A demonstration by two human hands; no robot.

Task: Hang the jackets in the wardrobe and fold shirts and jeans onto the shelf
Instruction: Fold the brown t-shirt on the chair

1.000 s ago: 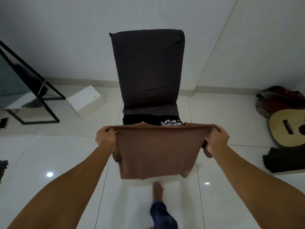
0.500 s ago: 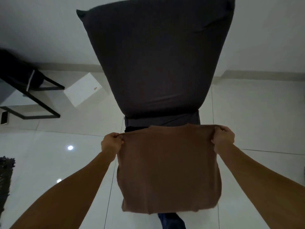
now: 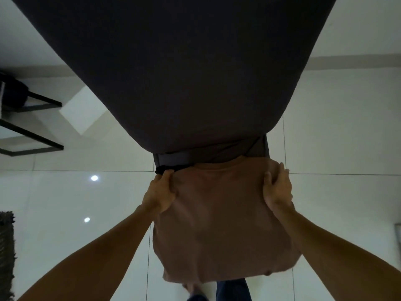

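Looking down from the head camera, a folded brown shirt (image 3: 221,222) lies flat on the seat of a dark fabric chair (image 3: 184,72), its collar edge toward the chair's backrest and its near edge overhanging toward the person. Left hand (image 3: 159,195): the grip is closed on the shirt's upper left edge, thumb on top of the cloth and fingers curled round the side. Right hand (image 3: 276,190): placed on the shirt's upper right edge, thumb lying on the cloth, fingers bent over the side; whether this grip pinches the fabric or only rests on it cannot be told. A narrow strip of black garment (image 3: 163,169) shows under the shirt at its upper left corner, just beside the left hand's fingertips. Both bare forearms enter from the bottom corners. Below the shirt's near edge, a bare foot (image 3: 193,288) and a blue trouser leg (image 3: 233,290) stand on the glossy white tiled floor (image 3: 336,148). Left of the chair: a white box (image 3: 83,110) on the floor, a black metal frame (image 3: 30,124) beyond it, and a dark rug edge (image 3: 6,253) at the margin.
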